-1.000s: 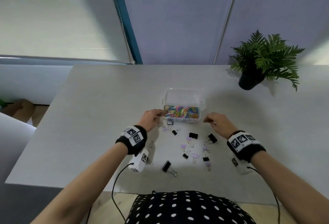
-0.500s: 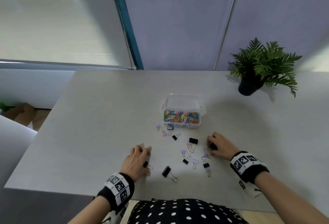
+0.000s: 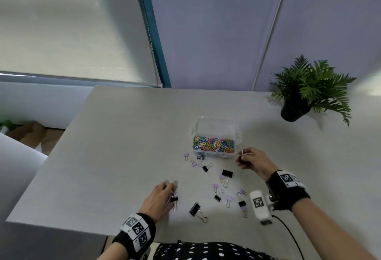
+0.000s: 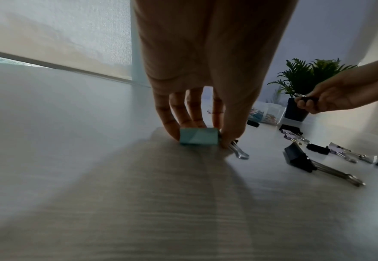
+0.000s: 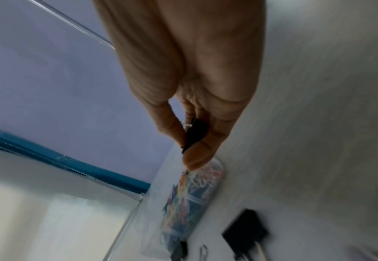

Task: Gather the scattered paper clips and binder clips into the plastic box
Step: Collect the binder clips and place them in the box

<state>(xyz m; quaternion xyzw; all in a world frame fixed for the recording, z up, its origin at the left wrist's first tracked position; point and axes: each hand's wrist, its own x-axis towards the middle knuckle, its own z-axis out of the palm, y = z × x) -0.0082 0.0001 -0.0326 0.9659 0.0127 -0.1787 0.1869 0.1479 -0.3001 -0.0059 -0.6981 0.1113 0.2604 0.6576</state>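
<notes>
A pale grey worktop point(image 3: 115, 146) seen from above, with a clear plastic box point(image 3: 214, 136) near its middle. The box is open and holds a heap of coloured paper clips point(image 3: 214, 144). Black and lilac binder clips point(image 3: 226, 195) lie scattered on the worktop in front of the box, one black one touching its front wall.

The right hand point(image 3: 253, 162) is raised just beside the box's right front corner, thumb and fingers pinching a small black binder clip point(image 5: 194, 134) with its wire handles sticking up.

The left hand point(image 3: 158, 200) rests fingertips-down near the front edge of the worktop, fingers curled round a pale teal binder clip point(image 4: 198, 136); a black clip lies against the same fingers, though whether it is also gripped is unclear.

A potted fern point(image 3: 309, 88) stands at the far right.
</notes>
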